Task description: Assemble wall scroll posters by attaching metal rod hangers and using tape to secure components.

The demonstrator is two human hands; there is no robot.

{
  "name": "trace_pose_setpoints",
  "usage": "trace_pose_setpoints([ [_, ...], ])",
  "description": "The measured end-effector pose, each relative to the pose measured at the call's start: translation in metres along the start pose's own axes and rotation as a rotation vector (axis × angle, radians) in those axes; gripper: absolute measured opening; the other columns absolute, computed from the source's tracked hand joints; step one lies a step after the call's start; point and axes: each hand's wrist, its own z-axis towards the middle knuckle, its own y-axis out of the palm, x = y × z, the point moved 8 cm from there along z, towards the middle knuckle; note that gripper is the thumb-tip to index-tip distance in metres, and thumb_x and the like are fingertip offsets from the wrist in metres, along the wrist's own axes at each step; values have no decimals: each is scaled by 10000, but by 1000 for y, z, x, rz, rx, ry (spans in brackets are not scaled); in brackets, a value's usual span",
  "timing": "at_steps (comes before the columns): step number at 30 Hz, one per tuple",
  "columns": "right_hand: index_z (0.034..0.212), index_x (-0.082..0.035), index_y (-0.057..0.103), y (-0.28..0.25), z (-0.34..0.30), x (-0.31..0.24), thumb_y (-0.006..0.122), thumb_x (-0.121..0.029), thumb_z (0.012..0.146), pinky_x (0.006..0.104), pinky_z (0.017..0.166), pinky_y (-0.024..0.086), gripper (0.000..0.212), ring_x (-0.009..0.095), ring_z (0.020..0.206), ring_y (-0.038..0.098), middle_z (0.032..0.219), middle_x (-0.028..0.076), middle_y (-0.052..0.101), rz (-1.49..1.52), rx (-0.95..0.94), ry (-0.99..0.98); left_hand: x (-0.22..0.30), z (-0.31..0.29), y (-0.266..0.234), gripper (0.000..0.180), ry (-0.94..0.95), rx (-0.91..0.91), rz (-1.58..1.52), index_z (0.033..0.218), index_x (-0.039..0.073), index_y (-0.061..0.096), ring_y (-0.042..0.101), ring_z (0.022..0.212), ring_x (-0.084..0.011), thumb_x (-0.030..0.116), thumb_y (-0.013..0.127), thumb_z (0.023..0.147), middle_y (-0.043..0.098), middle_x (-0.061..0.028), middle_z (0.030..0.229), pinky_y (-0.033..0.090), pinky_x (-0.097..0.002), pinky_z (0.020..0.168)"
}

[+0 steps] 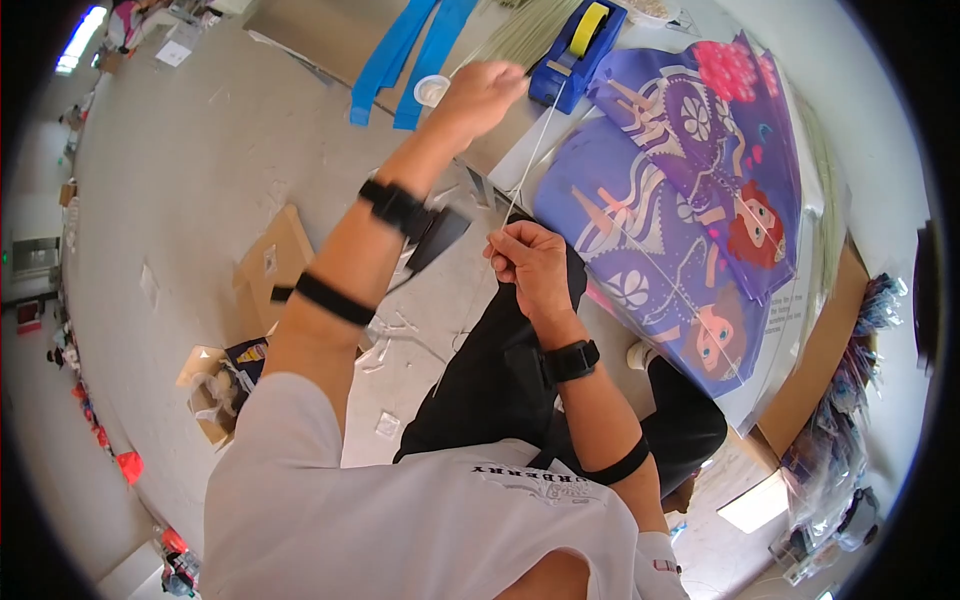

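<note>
My right hand pinches a thin pale rod between thumb and fingertips, in front of my thigh. The rod slants from the blue tape dispenser down past my fingers towards my lap. Beside the dispenser's front end is my left hand, its fingers curled in and slightly blurred; whether they hold anything is hidden. A roll of yellow tape sits in the dispenser. Right of my hands, purple printed sheets with cartoon figures lie overlapping on the table.
Blue strips and a small white round cup lie at the table's far left, near a bundle of pale thin rods. Cardboard boxes stand on the floor at left, among scraps. Plastic-wrapped bundles are at right.
</note>
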Motion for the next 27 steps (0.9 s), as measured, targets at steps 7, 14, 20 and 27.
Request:
trace_pose_setpoints([
  [7, 696, 21, 600, -7, 4, 5, 601, -45, 818, 201, 429, 342, 139, 62, 487, 460, 640, 66, 603, -36, 41, 11, -4, 89, 38, 211, 33, -168, -236, 610, -23, 609, 463, 490, -122, 155, 653, 714, 556, -51, 574, 329, -326, 439],
  [14, 725, 17, 607, -8, 8, -3, 599, -62, 840, 188, 450, 329, 140, 54, 502, 443, 673, 79, 619, -56, 27, -52, -16, 129, 50, 260, -75, -115, 44, 750, -115, 600, 570, 620, -272, 110, 679, 648, 613, -178, 690, 425, -387, 564],
  [20, 719, 19, 617, -18, 11, 9, 617, -48, 816, 201, 455, 342, 117, 66, 499, 450, 661, 83, 626, -27, 77, -49, -11, 133, 76, 240, -302, -431, 743, 593, -38, 571, 472, 487, -227, 163, 605, 721, 552, -117, 555, 337, -390, 464],
  [27, 722, 26, 614, -5, 7, 6, 617, -47, 823, 196, 449, 336, 125, 65, 500, 449, 668, 89, 628, -10, 32, -55, 17, 13, 12, 232, -190, -209, -96, 562, 36, 515, 383, 417, -135, 121, 617, 752, 419, -3, 486, 277, -309, 406],
])
